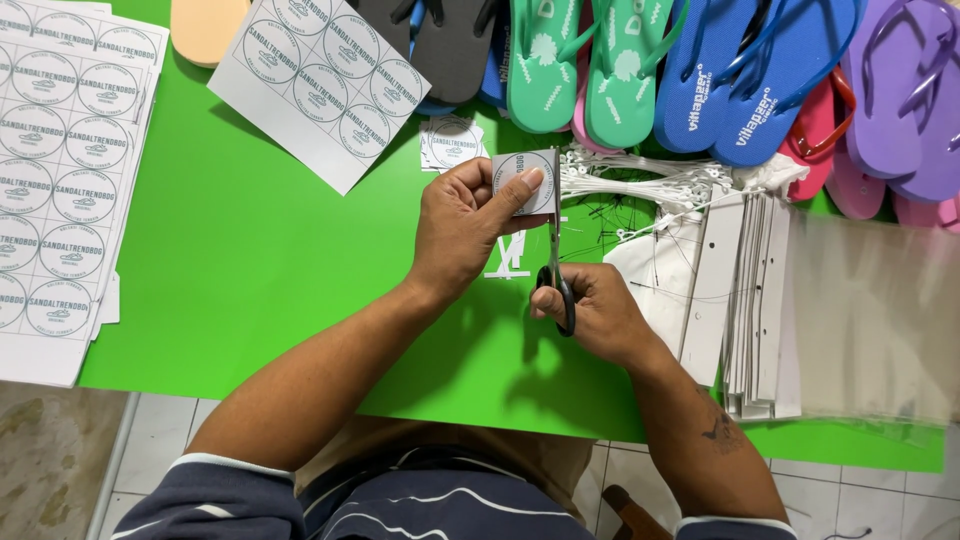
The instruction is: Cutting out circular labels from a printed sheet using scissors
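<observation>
One pair of black-handled metal scissors (556, 270) is in view, and one small square paper label with a round print (527, 182). Two white sheets of round printed labels show clearly: one tilted sheet (320, 85) and one at the desk's left edge (65, 180), with more sheets stacked beneath it, too layered to count. Two teal foam flip-flops (590, 65) and two blue foam flip-flops (745, 75) lie at the top; the overlapping purple, pink and dark ones cannot be counted.

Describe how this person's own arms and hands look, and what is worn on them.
Both hands, left hand and right hand, are bare: no gloves. The forearms are uncovered, with dark navy sleeves edged in pale trim pushed up near the elbows. A small dark tattoo marks the right forearm.
</observation>
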